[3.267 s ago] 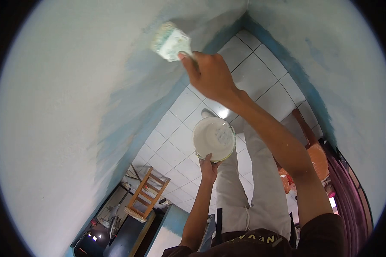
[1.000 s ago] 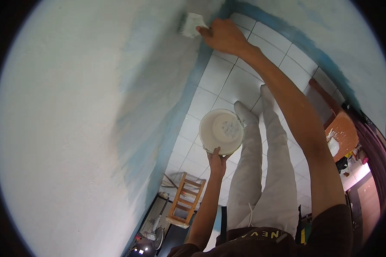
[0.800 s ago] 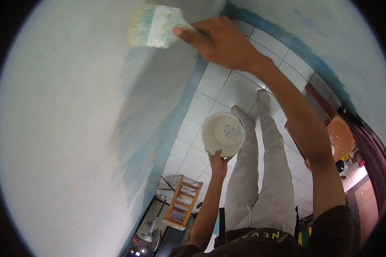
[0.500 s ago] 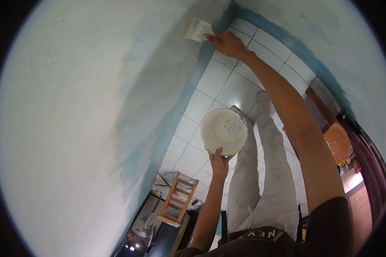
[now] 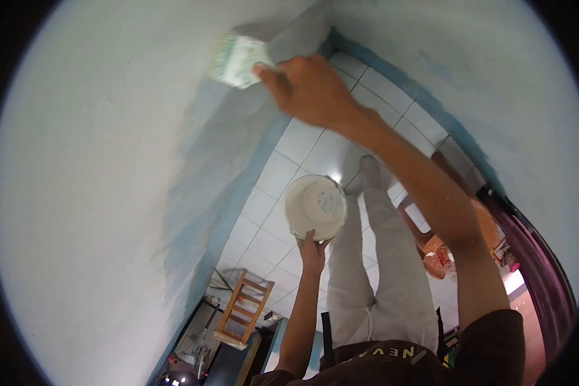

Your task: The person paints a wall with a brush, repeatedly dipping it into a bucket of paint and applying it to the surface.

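Observation:
My right hand [image 5: 312, 90] is wrapped round the handle of a wide paintbrush [image 5: 241, 61], its pale bristles pointing left, at the wall [image 5: 96, 161]. The brush is slightly blurred; whether the bristles touch the wall I cannot tell. Whitish paint covers most of this wall, with blue patches showing low down. My left hand [image 5: 312, 252] grips the near rim of a white bucket [image 5: 315, 207], thumb inside and fingers beneath. The bucket is tilted towards me, with white residue on its bottom.
White floor tiles [image 5: 264, 206] lie below, along a blue band at the walls' foot. A wooden ladder-like frame [image 5: 243, 309] stands at the lower left beside dark furniture. On the right are an orange-brown chair [image 5: 486, 222] and a purple curtain [image 5: 534, 257].
My right hand and the brush have moved left and nearer to the camera. The bucket in my left hand appears a little farther left, and the whole view has shifted.

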### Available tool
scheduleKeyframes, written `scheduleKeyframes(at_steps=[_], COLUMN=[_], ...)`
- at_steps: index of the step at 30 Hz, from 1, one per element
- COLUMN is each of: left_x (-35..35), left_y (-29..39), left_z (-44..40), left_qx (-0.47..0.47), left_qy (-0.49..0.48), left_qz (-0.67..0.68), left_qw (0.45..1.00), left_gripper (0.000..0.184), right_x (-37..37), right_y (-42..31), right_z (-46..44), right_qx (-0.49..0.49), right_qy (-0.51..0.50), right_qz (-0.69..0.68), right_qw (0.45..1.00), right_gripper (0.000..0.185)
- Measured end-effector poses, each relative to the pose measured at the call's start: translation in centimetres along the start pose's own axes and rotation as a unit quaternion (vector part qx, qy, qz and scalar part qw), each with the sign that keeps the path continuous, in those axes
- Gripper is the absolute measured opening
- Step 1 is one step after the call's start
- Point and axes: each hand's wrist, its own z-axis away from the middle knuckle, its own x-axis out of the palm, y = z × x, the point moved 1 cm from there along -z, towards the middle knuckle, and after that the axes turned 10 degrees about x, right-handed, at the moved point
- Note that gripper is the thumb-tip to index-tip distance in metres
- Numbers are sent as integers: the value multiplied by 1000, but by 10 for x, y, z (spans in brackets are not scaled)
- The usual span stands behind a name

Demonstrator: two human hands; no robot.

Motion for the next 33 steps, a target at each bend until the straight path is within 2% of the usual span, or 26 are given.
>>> scheduleKeyframes(at_steps=[4, 5, 7, 9, 11, 12, 14, 15, 17, 20, 23, 25, 29, 33], left_x=[18, 19, 27, 24, 18, 16, 17, 18, 24, 17, 19, 18, 26, 27], left_y=[8, 13, 14, 10, 4, 3, 3, 3, 9, 7, 8, 7, 11, 11], left_z=[12, 17, 20, 18, 19, 18, 18, 21, 25, 21, 18, 19, 22, 22], left_qx=[-4, -3, -5, -1, 13, 14, 0, 1, 16, 12, 6, 2, 9, -3], left_qy=[7, 16, 20, 23, 16, 20, 30, 33, 40, 30, 39, 34, 32, 18], left_qz=[11, 7, 9, 7, 13, 16, 15, 15, -15, -3, 15, 9, 5, 12], left_qw=[1000, 1000, 1000, 1000, 1000, 1000, 999, 999, 999, 999, 999, 999, 999, 1000], left_gripper=[66, 66, 64, 63, 63, 63, 64, 64, 72, 72, 65, 65, 65, 65], right_x=[10, 43, 80, 103, 117, 124, 121, 124, 115, 78, 29, 14, 31, 88], right_y=[-6, 34, 94, 140, 185, 204, 217, 218, 171, 100, 35, 11, 29, 131], right_z=[-3, -33, -57, -59, -54, -53, -51, -50, -53, -36, -16, -5, -30, -55], right_qx=[-70, -5, -33, 1, 88, 85, 218, 216, 206, 148, 105, 11, -58, 33], right_qy=[34, -12, -17, 5, -35, -40, -63, -45, -37, -15, -58, -42, -26, -39], right_qz=[-57, -61, -82, -30, 39, 38, 120, 107, 72, 25, 16, -55, -75, -54], right_qw=[995, 998, 996, 1000, 995, 995, 966, 969, 975, 989, 993, 998, 995, 997], right_gripper=[54, 54, 54, 52, 55, 55, 58, 58, 57, 55, 45, 49, 52, 50])
